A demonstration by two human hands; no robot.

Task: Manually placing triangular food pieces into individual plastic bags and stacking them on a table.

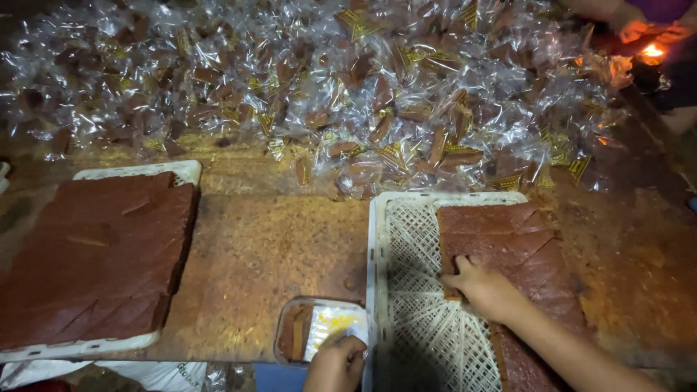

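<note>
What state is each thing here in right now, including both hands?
Right hand: fingers pressed on the cut slab.
Left hand: closed on the small clear tub.
Small clear tub: open, brown pieces inside.
Right tray: partly bare, brown slab cut into pieces.
Left tray: full of scored slab.
Wrapped sweets: piled loosely.

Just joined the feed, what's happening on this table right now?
A person is working over a white lattice tray half covered by a cut slab of reddish-brown sweet. Their right hand presses on the slab's edge, fingers on one cut piece. Their left hand holds a small clear plastic wrapper with a brown piece already inside. Another tray carries a full slab on the left. A big heap of wrapped pieces fills the far side of the table, where another person's hand works near a small flame.
</note>
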